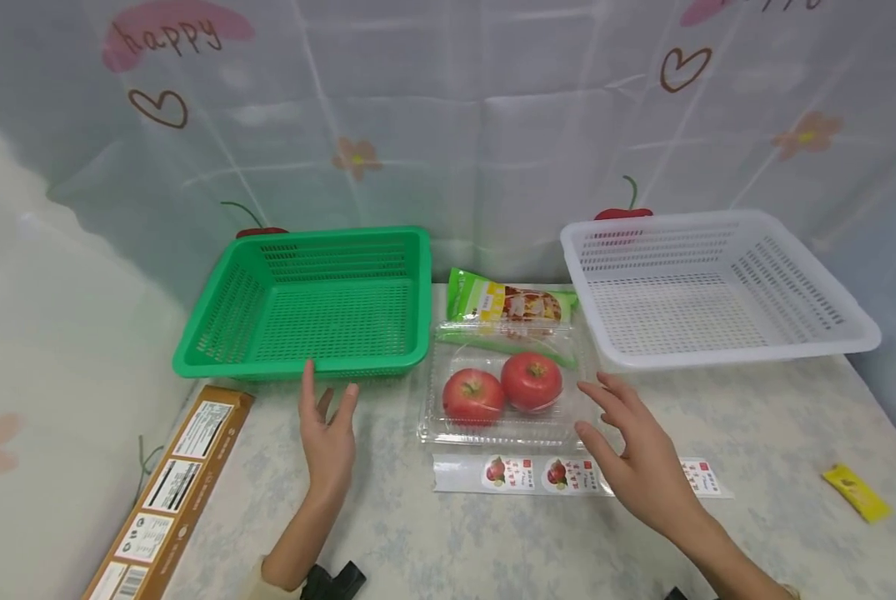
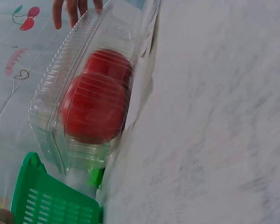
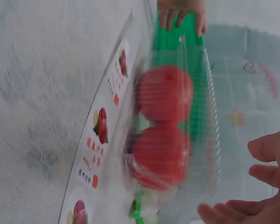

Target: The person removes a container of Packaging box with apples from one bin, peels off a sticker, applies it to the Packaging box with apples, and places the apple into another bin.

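Two red apples [image 1: 473, 397] lie side by side inside a clear plastic clamshell box [image 1: 432, 425], its lid over them. My left hand [image 1: 329, 446] is to the left of the box, fingers spread, its index fingertip overlapping the front rim of the green basket [image 1: 305, 367]; whether it touches is unclear. On the other side, my right hand [image 1: 635, 454] has its fingers loosely extended close to the box's right edge and holds nothing. In the right wrist view, the right hand [image 3: 266, 186] is apart from the box. Below the box lies a strip of apple stickers [image 1: 518, 475], partly hidden by the right hand.
Behind the box lies a green food packet [image 1: 466, 296], partly under its edge. A white basket [image 1: 673, 354] stands at the back right. The long brown carton [image 1: 185, 479] lies at the left, and a small yellow packet [image 1: 856, 493] at the right. A printed curtain [image 1: 478, 150] hangs behind.
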`<action>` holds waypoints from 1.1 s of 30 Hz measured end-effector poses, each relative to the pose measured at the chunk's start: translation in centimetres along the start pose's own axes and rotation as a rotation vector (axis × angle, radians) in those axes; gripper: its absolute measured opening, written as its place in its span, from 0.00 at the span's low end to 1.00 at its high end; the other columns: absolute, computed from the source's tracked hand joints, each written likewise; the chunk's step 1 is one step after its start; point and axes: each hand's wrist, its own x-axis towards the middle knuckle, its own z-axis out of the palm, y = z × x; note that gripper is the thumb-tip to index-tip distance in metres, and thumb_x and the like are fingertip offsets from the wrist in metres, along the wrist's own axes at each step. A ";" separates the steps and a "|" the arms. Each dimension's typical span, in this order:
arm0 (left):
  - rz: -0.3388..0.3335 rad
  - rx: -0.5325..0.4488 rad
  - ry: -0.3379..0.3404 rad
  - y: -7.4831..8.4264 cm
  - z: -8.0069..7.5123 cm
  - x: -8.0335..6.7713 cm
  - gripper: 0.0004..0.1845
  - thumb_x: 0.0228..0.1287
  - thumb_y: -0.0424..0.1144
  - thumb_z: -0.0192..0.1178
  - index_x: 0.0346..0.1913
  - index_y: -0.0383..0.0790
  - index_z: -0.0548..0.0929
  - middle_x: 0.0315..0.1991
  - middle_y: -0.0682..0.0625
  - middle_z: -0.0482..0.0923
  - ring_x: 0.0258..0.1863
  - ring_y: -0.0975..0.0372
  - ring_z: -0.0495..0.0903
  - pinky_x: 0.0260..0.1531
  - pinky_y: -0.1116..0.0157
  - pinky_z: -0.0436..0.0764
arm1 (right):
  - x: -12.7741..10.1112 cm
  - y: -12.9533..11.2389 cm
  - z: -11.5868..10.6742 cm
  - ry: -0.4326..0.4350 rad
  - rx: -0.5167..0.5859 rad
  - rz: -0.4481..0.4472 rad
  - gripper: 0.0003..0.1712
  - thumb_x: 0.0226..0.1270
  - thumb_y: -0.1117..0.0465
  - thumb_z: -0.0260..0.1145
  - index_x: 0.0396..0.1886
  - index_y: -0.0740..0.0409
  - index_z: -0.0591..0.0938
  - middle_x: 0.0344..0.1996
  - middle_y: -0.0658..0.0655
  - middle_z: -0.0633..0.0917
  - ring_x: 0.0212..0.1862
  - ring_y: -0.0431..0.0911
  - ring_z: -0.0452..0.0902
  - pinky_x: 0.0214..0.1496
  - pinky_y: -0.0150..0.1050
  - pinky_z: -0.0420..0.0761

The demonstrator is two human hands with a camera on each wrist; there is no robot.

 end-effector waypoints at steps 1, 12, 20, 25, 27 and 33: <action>0.000 0.000 0.010 0.1 0.0 -0.4 0.36 0.74 0.41 0.57 0.78 0.58 0.52 0.77 0.55 0.44 0.71 0.49 0.56 0.65 0.49 0.62 | -0.2 -0.4 0.0 0.029 -0.034 -0.025 0.27 0.64 0.67 0.69 0.63 0.59 0.77 0.65 0.62 0.72 0.59 0.58 0.74 0.52 0.48 0.79; 0.214 -0.082 -0.067 0.7 0.1 -4.0 0.08 0.67 0.25 0.60 0.45 0.23 0.78 0.36 0.45 0.79 0.34 0.59 0.80 0.35 0.71 0.79 | -2.1 -1.9 2.8 -0.131 0.247 -0.207 0.23 0.60 0.69 0.71 0.56 0.51 0.82 0.47 0.44 0.83 0.42 0.39 0.80 0.35 0.30 0.81; 0.170 -0.009 -0.245 0.9 0.4 -5.4 0.02 0.65 0.27 0.63 0.38 0.30 0.83 0.30 0.45 0.81 0.28 0.57 0.80 0.28 0.65 0.82 | -2.3 -0.5 5.3 -0.379 0.315 -0.251 0.20 0.69 0.61 0.67 0.59 0.50 0.80 0.53 0.48 0.84 0.53 0.41 0.79 0.47 0.41 0.82; 0.013 0.084 -0.414 0.6 0.7 -5.7 0.07 0.66 0.34 0.65 0.41 0.33 0.85 0.33 0.46 0.83 0.30 0.56 0.81 0.29 0.64 0.82 | -2.3 0.5 6.4 -0.462 0.348 -0.227 0.19 0.71 0.60 0.66 0.60 0.57 0.80 0.56 0.52 0.82 0.56 0.44 0.78 0.48 0.40 0.82; -0.062 0.124 -0.534 0.3 0.8 -5.9 0.11 0.66 0.38 0.66 0.46 0.34 0.85 0.38 0.47 0.83 0.32 0.58 0.81 0.31 0.65 0.82 | -2.3 0.7 6.7 -0.479 0.370 -0.197 0.19 0.70 0.61 0.66 0.59 0.58 0.80 0.56 0.53 0.81 0.55 0.46 0.78 0.47 0.40 0.82; -0.070 0.285 -0.734 -1.2 1.3 -6.4 0.21 0.63 0.41 0.69 0.58 0.40 0.81 0.51 0.45 0.78 0.33 0.63 0.80 0.33 0.68 0.79 | -2.1 0.9 7.0 -0.500 0.390 -0.101 0.18 0.67 0.64 0.68 0.57 0.57 0.81 0.51 0.52 0.80 0.46 0.47 0.77 0.43 0.37 0.82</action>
